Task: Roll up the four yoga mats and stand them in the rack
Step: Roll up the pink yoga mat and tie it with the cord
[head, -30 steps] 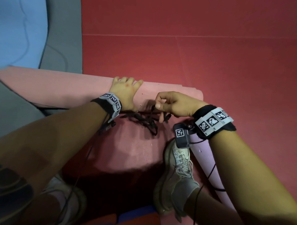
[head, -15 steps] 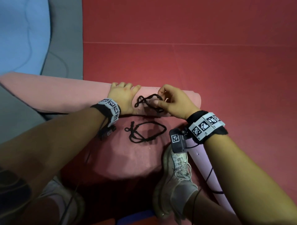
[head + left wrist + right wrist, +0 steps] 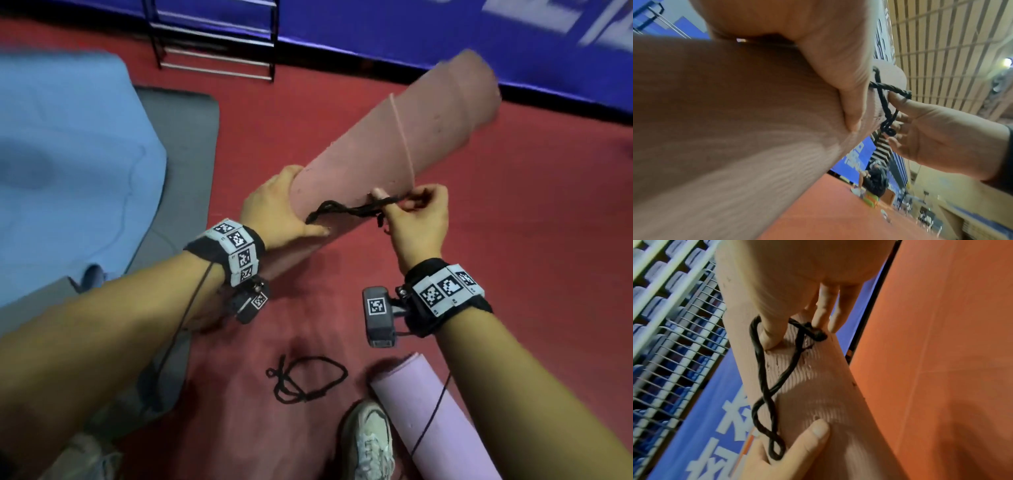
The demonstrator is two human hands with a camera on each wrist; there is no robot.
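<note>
Near my feet: lilac roll (image 3: 431, 421) and a spare cord (image 3: 305, 380) on the floor. Mid-frame, my left hand (image 3: 274, 209) wraps the pink roll (image 3: 387, 144) near its low end, thumb pressed on the cord (image 3: 349, 209). My right hand (image 3: 418, 219) pinches that cord's other end against the roll. The roll is off the floor, long axis slanting up and away to the right. Foam: light, squashy, likely to spring open; I'd grip mid-barrel. Rack (image 3: 219, 41) stands beyond.

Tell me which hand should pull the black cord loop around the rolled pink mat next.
Right. The right hand already pinches the black cord loop against the rolled pink yoga mat, while the left hand grips the mat's lower end, probably steadying it.
</note>
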